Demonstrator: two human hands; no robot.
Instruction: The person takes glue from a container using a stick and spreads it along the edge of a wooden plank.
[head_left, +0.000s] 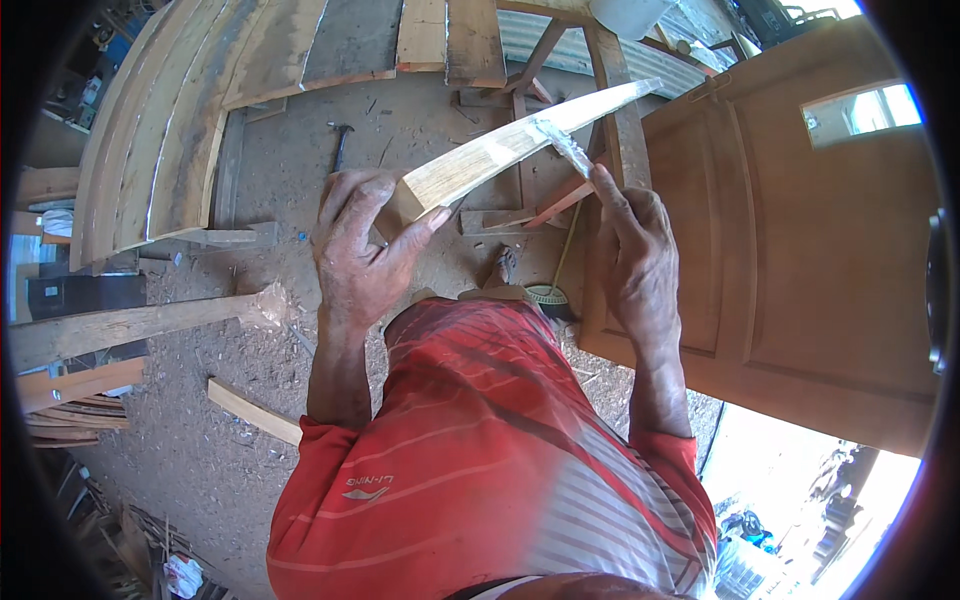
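Observation:
A pale wooden bar slants up and away to the right in front of me. My left hand is closed round its near end, thumb on one side and fingers on the other. Between the thumb and fingers of my right hand is a thin flat stick smeared with a whitish paste. The stick's tip touches the bar around its middle, where a whitish smear shows. Whether the bar's far end rests on anything, I cannot tell.
Several wide planks lie side by side at the upper left. A brown panelled door stands at the right, beside a wooden frame. A hammer, a wood offcut and a broom are on the dirt floor. A beam juts in from the left.

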